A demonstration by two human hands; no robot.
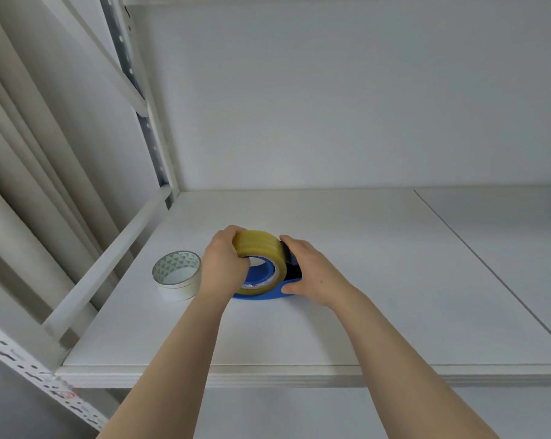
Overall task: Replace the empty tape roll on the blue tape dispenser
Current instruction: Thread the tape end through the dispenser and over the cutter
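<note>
A full yellowish tape roll [261, 248] sits on the hub of the blue tape dispenser [258, 274], which lies on the white shelf board [363, 280]. My left hand [223, 264] grips the roll's left side, fingers curled over its top and thumb at the core. My right hand [309, 274] holds the dispenser's right end, covering most of its dark cutter part [291, 267]. An empty tape roll [177, 275], a white core with a green triangle pattern inside, lies flat on the shelf just left of my left hand.
The shelf is part of a white metal rack with a perforated upright [147, 128] at the back left and a rail [109, 267] along the left side. A seam [489, 270] splits the board on the right. The front edge [268, 375] is near my forearms.
</note>
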